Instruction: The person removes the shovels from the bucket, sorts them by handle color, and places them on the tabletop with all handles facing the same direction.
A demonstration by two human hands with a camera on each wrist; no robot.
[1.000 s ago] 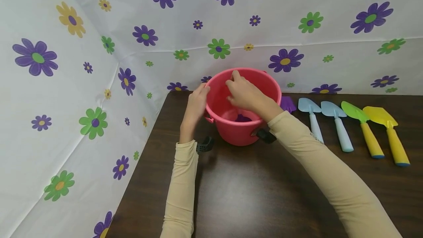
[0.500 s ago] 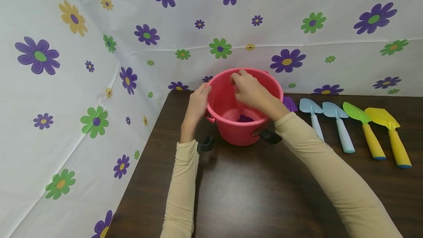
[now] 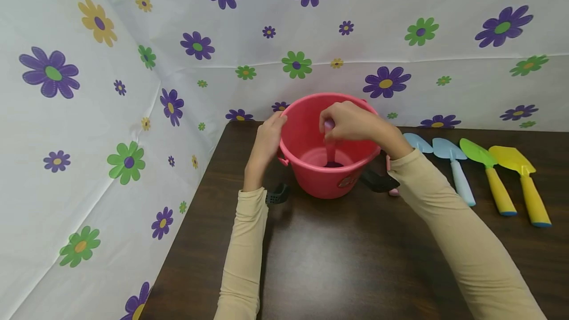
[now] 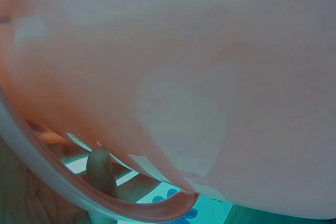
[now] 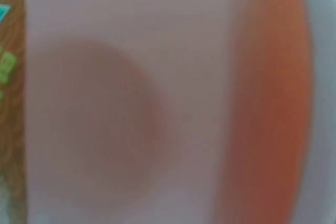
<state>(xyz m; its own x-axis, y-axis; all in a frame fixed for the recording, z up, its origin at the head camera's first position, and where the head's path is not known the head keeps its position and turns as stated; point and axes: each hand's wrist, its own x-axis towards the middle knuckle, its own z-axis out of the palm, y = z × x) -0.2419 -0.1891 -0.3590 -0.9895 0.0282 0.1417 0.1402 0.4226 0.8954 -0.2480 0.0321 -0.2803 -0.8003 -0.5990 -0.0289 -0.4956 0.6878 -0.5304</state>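
A pink bucket stands upright on the dark wooden table. My left hand grips its left rim; in the left wrist view the fingers show below the bucket's wall, beside its pink bail handle. Inside the bucket my right hand holds the pink handle of a hand trowel, which stands roughly upright. The trowel's purple blade points down at the bottom, partly hidden by the near rim. In the right wrist view, only the bucket's blurred pink side fills the frame.
To the right lie two light blue trowels, a green and yellow trowel and a yellow trowel. A pink handle shows beside my right sleeve, which covers the rest. A flowered sheet hangs behind and to the left.
My right hand has moved right and lower inside the bucket, and the trowel's pink handle now shows. My right forearm covers the purple blade on the table. My left hand keeps its place.
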